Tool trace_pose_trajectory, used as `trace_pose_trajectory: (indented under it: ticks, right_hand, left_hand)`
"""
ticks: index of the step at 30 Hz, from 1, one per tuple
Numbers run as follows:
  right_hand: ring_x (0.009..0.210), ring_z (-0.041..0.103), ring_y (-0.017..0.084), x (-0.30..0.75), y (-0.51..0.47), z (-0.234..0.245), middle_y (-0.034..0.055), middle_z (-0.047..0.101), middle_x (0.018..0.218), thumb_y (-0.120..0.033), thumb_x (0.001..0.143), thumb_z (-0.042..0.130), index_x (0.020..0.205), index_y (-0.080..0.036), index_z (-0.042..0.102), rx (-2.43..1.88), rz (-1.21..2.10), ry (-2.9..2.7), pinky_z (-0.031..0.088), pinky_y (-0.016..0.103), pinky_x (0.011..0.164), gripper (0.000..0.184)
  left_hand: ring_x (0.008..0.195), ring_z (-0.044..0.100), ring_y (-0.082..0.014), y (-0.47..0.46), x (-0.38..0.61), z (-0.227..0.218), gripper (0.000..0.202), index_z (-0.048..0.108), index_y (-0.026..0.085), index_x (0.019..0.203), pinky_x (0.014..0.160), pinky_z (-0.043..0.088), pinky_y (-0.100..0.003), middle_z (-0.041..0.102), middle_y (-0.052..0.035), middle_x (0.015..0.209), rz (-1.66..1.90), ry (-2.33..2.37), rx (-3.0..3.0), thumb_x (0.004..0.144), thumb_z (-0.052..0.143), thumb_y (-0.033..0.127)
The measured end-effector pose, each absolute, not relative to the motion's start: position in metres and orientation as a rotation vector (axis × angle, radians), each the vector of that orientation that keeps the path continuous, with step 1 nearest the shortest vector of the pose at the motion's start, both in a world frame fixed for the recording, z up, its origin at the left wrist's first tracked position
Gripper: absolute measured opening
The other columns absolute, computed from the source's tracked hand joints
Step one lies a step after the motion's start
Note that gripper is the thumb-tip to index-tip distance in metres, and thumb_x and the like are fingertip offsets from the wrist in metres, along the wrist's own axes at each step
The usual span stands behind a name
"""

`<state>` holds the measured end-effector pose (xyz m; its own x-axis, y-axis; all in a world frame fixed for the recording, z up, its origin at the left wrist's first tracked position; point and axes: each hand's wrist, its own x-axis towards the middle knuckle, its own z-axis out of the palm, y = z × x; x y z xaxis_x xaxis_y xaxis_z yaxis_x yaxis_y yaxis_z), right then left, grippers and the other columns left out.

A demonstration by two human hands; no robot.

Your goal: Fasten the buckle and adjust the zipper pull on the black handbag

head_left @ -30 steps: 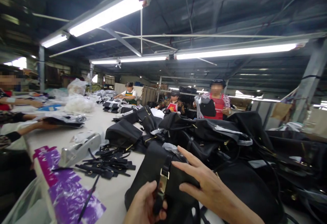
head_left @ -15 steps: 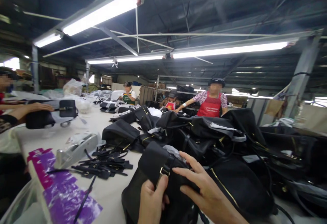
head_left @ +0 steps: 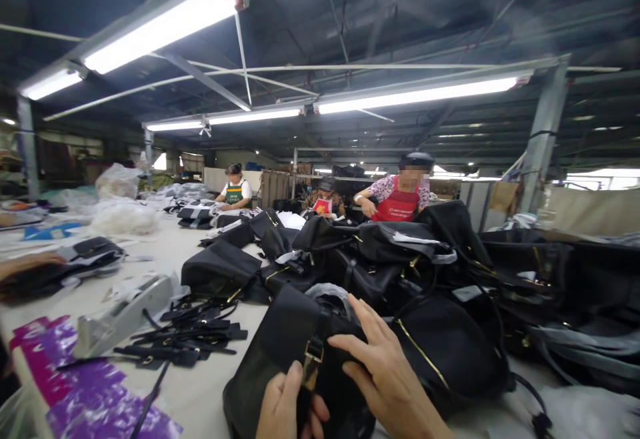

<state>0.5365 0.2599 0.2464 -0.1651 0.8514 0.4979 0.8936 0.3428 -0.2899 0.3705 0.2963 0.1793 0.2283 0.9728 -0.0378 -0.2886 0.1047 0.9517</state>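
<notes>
A black backpack (head_left: 280, 332) with a flap stands upright before me, its top handle (head_left: 333, 292) wrapped in clear plastic. Down its front runs a black strap through a gold buckle (head_left: 314, 351). My left hand (head_left: 290, 399) is closed just below the buckle, thumb and fingers pinching the strap's end. On the flap's right side rests my right hand (head_left: 383, 359), open, its fingers stretched out and apart. To the left lies a heap of short black buckled straps (head_left: 195, 332).
Several black bags (head_left: 395, 252) are piled behind and right. A tape dispenser (head_left: 125, 312) and purple plastic film (head_left: 95, 392) lie left. A co-worker's hand (head_left: 35, 262) touches a bag at far left. Two aproned co-workers (head_left: 397, 192) (head_left: 235, 189) are across the table.
My left hand has moved slightly down from the buckle, which shows more plainly. My right hand stays on the flap. The view has swung right; the co-worker in red has drawn an arm in.
</notes>
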Motion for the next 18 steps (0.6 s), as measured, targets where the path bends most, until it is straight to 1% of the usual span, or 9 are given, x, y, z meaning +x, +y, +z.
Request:
trace_pose_trajectory:
  ticks: [2,3,6,8,10,12,14,16,18]
  right_hand:
    - [0.143,0.026,0.036,0.527,0.261,0.245,0.0098,0.034,0.155,-0.002,0.076,0.052,0.109,-0.029,0.070,-1.478,-0.290,-2.006,0.030,0.064,0.110,0.046]
    - [0.140,0.031,0.037,0.523,0.261,0.245,0.0112,0.040,0.152,-0.002,0.078,0.050,0.108,-0.028,0.070,-1.446,-0.363,-1.992,0.033,0.064,0.109,0.045]
    - [0.124,0.053,0.032,0.515,0.265,0.246,0.0115,0.060,0.132,-0.008,0.085,0.047,0.107,-0.027,0.070,-1.321,-0.401,-1.986,0.048,0.053,0.100,0.037]
    - [0.116,0.059,0.028,0.515,0.268,0.248,0.0093,0.065,0.124,-0.014,0.087,0.048,0.109,-0.027,0.069,-1.283,-0.269,-1.992,0.053,0.045,0.096,0.033]
    - [0.117,0.058,0.027,0.519,0.271,0.251,0.0088,0.063,0.127,-0.019,0.085,0.054,0.118,-0.026,0.066,-1.334,-0.074,-1.975,0.052,0.042,0.098,0.036]
    - [0.126,0.053,0.028,0.522,0.273,0.254,0.0093,0.056,0.138,-0.018,0.079,0.061,0.133,-0.026,0.056,-1.423,0.099,-1.988,0.048,0.043,0.104,0.055]
    - [0.134,0.045,0.029,0.524,0.273,0.256,0.0090,0.045,0.149,-0.014,0.074,0.063,0.141,-0.030,0.046,-1.456,0.181,-2.094,0.043,0.045,0.109,0.072]
    - [0.137,0.041,0.030,0.523,0.272,0.255,0.0076,0.038,0.154,-0.012,0.075,0.062,0.140,-0.035,0.047,-1.401,0.175,-2.238,0.039,0.047,0.111,0.070]
    - [0.134,0.045,0.029,0.520,0.271,0.251,0.0072,0.038,0.154,-0.012,0.079,0.059,0.132,-0.037,0.056,-1.301,0.155,-2.321,0.042,0.045,0.108,0.059]
  left_hand:
    - [0.033,0.048,-0.0101,0.299,0.366,0.183,0.065,0.058,0.014,0.056,0.034,0.023,-0.020,0.063,-0.0071,0.045,1.114,0.851,1.022,0.067,0.056,0.078]
    - [0.033,0.047,-0.0099,0.300,0.363,0.186,0.067,0.060,0.013,0.054,0.034,0.023,-0.020,0.062,-0.0073,0.044,1.103,0.848,1.036,0.067,0.055,0.079]
    - [0.032,0.043,-0.0087,0.304,0.353,0.194,0.076,0.065,0.010,0.048,0.036,0.026,-0.022,0.059,-0.0085,0.040,1.078,0.850,1.113,0.067,0.051,0.082]
    - [0.032,0.043,-0.0090,0.305,0.346,0.198,0.078,0.067,0.009,0.047,0.037,0.027,-0.022,0.059,-0.0092,0.041,1.090,0.868,1.126,0.066,0.050,0.083]
    - [0.033,0.043,-0.0095,0.304,0.341,0.200,0.077,0.065,0.011,0.045,0.038,0.027,-0.022,0.058,-0.0080,0.040,1.088,0.897,1.132,0.067,0.049,0.082]
    - [0.034,0.043,-0.0095,0.302,0.337,0.201,0.070,0.064,0.013,0.047,0.039,0.028,-0.022,0.057,-0.0057,0.039,1.040,0.959,1.154,0.068,0.053,0.079]
    - [0.036,0.046,-0.0101,0.298,0.333,0.198,0.062,0.063,0.014,0.049,0.042,0.030,-0.021,0.061,-0.0063,0.043,0.958,1.043,1.185,0.068,0.058,0.073]
    - [0.038,0.048,-0.0109,0.294,0.330,0.193,0.062,0.062,0.014,0.046,0.043,0.032,-0.022,0.065,-0.0092,0.047,0.889,1.092,1.202,0.071,0.056,0.071]
    - [0.037,0.048,-0.0111,0.291,0.327,0.185,0.069,0.059,0.014,0.041,0.042,0.031,-0.022,0.063,-0.0112,0.045,0.852,1.073,1.199,0.074,0.047,0.073]
